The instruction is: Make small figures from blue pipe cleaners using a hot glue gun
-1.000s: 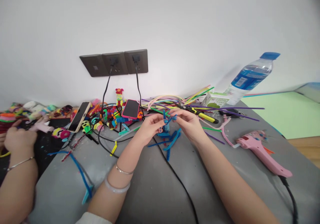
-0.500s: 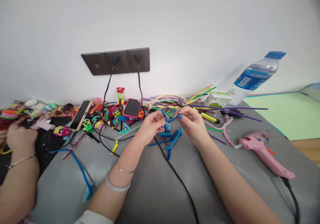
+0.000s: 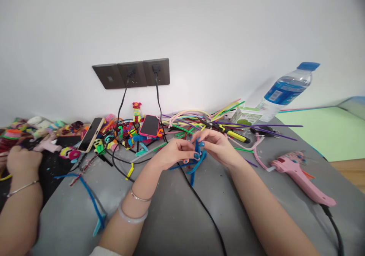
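Between my two hands is a short blue pipe cleaner (image 3: pixel 197 146), pinched at the fingertips and partly hidden by them. My left hand (image 3: pixel 178 152) closes thumb and forefinger on it from the left. From the right, my right hand (image 3: pixel 214 145) grips it with thumb and fingers. Just below, more blue pipe cleaner pieces (image 3: pixel 192 177) lie on the grey table (image 3: pixel 171 214). Another long blue pipe cleaner (image 3: pixel 91 195), with a light blue bit at its end, rests left of my left forearm.
A pink glue gun (image 3: pixel 302 180) lies at right. Yellow-handled pliers (image 3: pixel 235 135), a bundle of pipe cleaners (image 3: pixel 188 115), a tilted water bottle (image 3: pixel 288 90) and phones (image 3: pixel 149 125) line the back. Black cables (image 3: pixel 205 206) cross the table. Another person's hand (image 3: pixel 24 161) works at far left.
My hands have lowered slightly and drawn closer together. The blue pipe cleaner has turned from slanted to more upright, and the pliers behind show more.
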`<state>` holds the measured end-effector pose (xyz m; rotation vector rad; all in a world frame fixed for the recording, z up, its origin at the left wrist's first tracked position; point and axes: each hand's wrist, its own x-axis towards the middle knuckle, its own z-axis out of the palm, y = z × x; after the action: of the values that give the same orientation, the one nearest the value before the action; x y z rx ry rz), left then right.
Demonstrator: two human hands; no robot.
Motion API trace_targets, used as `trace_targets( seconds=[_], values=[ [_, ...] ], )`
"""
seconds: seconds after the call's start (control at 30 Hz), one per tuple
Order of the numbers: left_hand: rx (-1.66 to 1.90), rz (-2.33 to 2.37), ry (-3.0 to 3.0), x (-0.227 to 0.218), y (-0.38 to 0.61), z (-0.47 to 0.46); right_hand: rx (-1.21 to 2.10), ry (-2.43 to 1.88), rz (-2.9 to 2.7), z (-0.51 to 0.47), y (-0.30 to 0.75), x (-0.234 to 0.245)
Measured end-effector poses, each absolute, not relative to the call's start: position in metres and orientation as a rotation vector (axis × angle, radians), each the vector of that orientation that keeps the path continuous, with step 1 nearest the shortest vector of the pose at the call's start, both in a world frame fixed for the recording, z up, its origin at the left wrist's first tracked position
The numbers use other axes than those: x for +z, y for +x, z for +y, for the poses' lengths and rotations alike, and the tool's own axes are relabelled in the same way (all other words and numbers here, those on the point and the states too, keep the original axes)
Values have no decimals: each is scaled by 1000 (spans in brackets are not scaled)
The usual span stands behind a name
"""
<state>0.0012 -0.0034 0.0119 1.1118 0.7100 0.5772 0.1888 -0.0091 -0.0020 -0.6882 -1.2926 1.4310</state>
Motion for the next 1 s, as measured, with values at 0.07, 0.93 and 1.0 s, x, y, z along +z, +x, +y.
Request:
trace_targets(
  seconds=[0.07,0.93,1.0],
  values=[
    [582,713,1065,13,1,-3,1436,-703,-1261,-8,189,-2],
    [947,852,1124,8,11,-2,1234,-718,-1250,-3,188,-10],
    [920,843,1178,7,11,-2,1252,-730,-1254,-3,188,-10]
  ],
)
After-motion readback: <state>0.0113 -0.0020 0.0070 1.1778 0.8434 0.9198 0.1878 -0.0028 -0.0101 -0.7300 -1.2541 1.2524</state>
